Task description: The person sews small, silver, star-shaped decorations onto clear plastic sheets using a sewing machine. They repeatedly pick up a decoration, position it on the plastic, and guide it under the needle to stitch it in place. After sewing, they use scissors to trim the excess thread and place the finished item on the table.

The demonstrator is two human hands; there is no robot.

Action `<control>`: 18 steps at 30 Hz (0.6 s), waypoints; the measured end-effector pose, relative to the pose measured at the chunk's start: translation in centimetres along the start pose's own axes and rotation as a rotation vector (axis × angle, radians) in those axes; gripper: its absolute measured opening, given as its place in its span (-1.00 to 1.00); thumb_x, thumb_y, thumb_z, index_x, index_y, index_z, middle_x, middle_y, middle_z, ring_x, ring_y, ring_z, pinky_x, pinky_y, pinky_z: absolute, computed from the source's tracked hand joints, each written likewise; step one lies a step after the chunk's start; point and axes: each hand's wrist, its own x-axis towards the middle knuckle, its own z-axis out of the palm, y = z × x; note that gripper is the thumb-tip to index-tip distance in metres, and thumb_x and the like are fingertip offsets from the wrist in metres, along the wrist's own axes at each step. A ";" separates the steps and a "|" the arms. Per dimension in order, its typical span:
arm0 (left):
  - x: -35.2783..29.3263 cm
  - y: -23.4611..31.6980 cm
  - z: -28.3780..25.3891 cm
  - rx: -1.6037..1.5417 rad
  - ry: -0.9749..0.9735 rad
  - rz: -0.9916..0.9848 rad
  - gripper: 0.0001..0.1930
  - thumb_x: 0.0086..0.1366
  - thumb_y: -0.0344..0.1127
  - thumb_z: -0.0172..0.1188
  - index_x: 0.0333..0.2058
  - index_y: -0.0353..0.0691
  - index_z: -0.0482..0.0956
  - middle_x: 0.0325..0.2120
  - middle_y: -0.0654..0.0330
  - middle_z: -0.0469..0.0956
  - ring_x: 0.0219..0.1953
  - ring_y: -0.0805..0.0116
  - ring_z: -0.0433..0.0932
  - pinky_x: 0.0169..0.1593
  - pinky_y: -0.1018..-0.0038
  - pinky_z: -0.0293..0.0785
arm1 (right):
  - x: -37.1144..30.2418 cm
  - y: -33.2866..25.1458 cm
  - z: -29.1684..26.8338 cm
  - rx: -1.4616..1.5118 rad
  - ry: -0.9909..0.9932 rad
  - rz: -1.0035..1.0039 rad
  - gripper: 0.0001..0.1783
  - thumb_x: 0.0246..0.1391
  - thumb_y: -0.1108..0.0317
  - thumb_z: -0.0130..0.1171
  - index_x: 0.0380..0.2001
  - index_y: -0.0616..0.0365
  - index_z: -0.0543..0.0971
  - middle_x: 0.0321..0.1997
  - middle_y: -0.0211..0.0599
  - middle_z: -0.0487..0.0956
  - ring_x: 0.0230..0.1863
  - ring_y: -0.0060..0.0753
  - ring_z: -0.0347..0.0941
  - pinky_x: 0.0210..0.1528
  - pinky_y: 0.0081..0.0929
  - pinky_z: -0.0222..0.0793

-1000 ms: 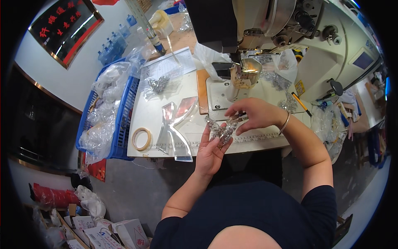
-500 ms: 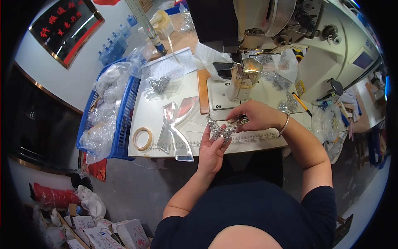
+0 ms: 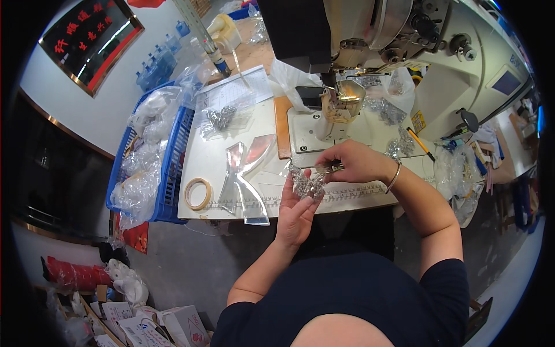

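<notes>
My left hand (image 3: 295, 218) holds a glittering silver beaded ornament (image 3: 308, 186), roughly butterfly-shaped, above the front edge of the white sewing table. The thumb presses on it from the near side and the fingers lie behind. My right hand (image 3: 357, 162), with a bracelet on the wrist, is closed round a small metal tool (image 3: 332, 168) that looks like thread snips; its tip is at the ornament's upper right. Just beyond both hands stands the sewing machine's post (image 3: 337, 120). Clear plastic pieces with curved edges (image 3: 255, 188) lie left of my left hand.
A tape roll (image 3: 198, 194) sits at the table's front left, beside a blue crate (image 3: 181, 156) of plastic bags. A ruler strip (image 3: 352, 194) runs along the front edge. Silver pieces (image 3: 219, 117) lie on plastic at the back left. An orange pen (image 3: 421, 143) is at the right.
The ornament has turned and bunched slightly in my left hand. My right hand keeps the metal tool beside it, almost in the same place.
</notes>
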 end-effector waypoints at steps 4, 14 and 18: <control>-0.1 -0.4 0.2 0.170 0.061 0.016 -0.30 0.19 -0.66 -0.04 0.25 0.04 0.00 0.05 0.17 0.33 0.06 0.28 0.39 0.13 0.28 0.38 | 0.0 0.0 0.1 0.041 -0.012 -0.014 -0.62 -0.17 0.35 0.31 -0.21 0.22 0.55 -0.36 -0.19 0.59 -0.34 -0.37 0.51 -0.21 -0.46 0.40; 0.2 -0.8 -0.6 0.144 0.116 0.004 -0.33 0.21 -0.66 -0.05 0.24 0.02 0.02 0.01 0.14 0.36 0.02 0.31 0.43 0.06 0.34 0.46 | 0.1 0.1 0.3 0.047 -0.025 -0.033 -0.61 -0.17 0.37 0.31 -0.19 0.23 0.54 -0.35 -0.17 0.59 -0.31 -0.35 0.52 -0.18 -0.45 0.41; 0.2 -0.8 -0.7 0.162 0.122 0.034 -0.33 0.21 -0.67 -0.05 0.24 0.02 0.04 0.01 0.13 0.36 0.02 0.30 0.43 0.07 0.33 0.45 | 0.3 -0.1 0.4 0.060 -0.032 -0.025 -0.61 -0.17 0.37 0.31 -0.20 0.23 0.54 -0.35 -0.18 0.59 -0.31 -0.36 0.52 -0.19 -0.46 0.41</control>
